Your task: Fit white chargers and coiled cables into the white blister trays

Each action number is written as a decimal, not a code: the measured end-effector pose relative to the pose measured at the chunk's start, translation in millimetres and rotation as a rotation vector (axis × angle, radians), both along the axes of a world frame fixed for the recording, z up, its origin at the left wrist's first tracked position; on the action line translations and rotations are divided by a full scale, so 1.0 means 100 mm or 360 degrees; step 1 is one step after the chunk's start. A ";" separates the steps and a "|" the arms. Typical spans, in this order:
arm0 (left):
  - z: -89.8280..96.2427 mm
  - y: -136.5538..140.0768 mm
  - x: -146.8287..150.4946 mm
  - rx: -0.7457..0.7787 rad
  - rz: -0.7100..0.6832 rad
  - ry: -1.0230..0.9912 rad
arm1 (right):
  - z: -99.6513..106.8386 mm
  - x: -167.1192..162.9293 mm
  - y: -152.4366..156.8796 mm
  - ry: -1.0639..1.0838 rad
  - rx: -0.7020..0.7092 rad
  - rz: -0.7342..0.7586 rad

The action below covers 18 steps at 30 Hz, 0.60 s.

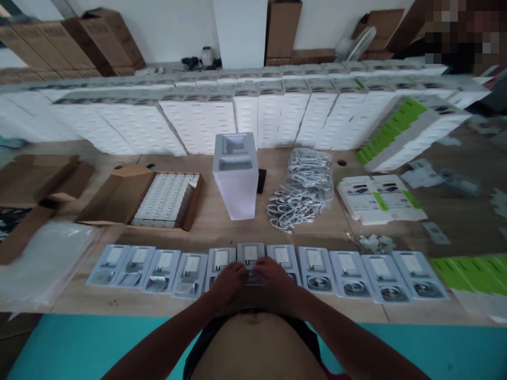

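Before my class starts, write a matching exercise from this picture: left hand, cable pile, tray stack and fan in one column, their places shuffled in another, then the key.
Things
1. Left hand
2. Cable pile
3. Tray stack
4. Fan

Places
A. behind the white boxes
B. at the tray row
C. partly in a clear bag
D. between the adapter carton and the cables

Pairs: 1-B, 2-C, 3-D, 4-A

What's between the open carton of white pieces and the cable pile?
Head view: a tall white stack of trays, then a small dark object partly behind it.
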<state>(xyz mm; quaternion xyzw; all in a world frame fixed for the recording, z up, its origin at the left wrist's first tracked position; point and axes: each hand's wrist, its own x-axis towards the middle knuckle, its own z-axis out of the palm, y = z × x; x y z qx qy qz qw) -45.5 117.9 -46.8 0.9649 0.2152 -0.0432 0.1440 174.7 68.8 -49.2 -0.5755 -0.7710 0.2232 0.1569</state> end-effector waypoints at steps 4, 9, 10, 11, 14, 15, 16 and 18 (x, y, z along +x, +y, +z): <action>0.14 -0.03 0.10 -0.0002 0.0143 -0.0088 | 0.24 0.63 0.57 -0.0315 0.0073 -0.0596; 0.51 -0.24 0.16 -0.0143 0.0671 -0.0479 | 0.39 1.29 1.07 -0.0551 0.0120 -0.0531; 0.58 -0.29 0.15 -0.0190 0.0793 -0.0566 | 0.42 1.38 1.11 -0.0559 0.0120 -0.0453; 0.64 -0.34 0.13 -0.0242 0.0923 -0.0651 | 0.45 1.47 1.15 -0.0562 0.0125 -0.0375; 0.78 -0.43 0.04 -0.0432 0.1417 -0.0925 | 0.64 1.66 1.18 -0.0554 0.0198 -0.0209; 0.82 -0.44 0.02 -0.0553 0.1617 -0.1013 | 0.72 1.69 1.17 -0.0546 0.0256 -0.0173; 0.87 -0.45 0.02 -0.0730 0.1816 -0.1093 | 0.81 1.68 1.15 -0.0536 0.0322 -0.0132; 0.97 -0.45 0.06 -0.1288 0.2112 -0.1231 | 0.98 1.54 1.04 -0.0491 0.0449 0.0009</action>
